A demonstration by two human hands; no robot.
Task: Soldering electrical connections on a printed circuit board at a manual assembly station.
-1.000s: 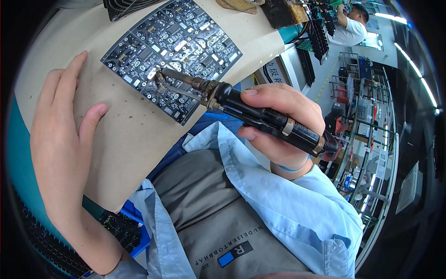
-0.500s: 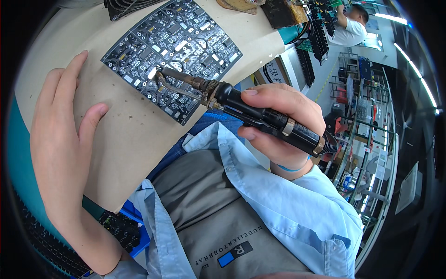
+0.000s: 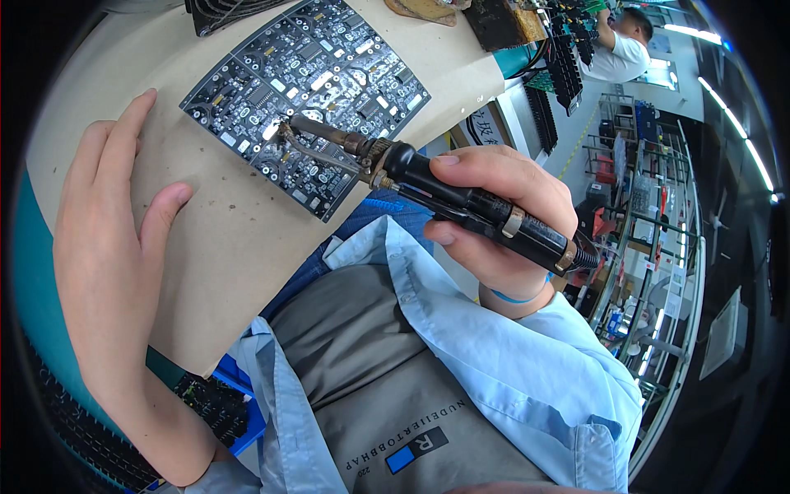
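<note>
A dark circuit board [image 3: 255, 66], covered with small components and shiny solder pads, lies on the beige work surface [image 3: 222, 272]. My right hand [image 3: 510, 206] is closed round the black handle of a soldering iron [image 3: 461, 198] with a thin metal feed tube alongside its barrel. The iron's tip reaches the board's left-middle part, near a bright pad; whether it touches cannot be made out. My left hand [image 3: 115, 198] rests on the surface left of the board, fingers stretched and thumb apart, with nothing in it.
A black coiled or ribbed item [image 3: 230, 12] lies beyond the board. A stained block [image 3: 510, 25] and dark racks [image 3: 564, 70] stand at the far right. Blue bins [image 3: 247, 420] sit below the near edge. A person in white [image 3: 621, 53] works at the back right, by shelving [image 3: 650, 214].
The soldering iron has shifted very slightly to the right, its tip drawn a little along the board. My left hand and the board stay where they were.
</note>
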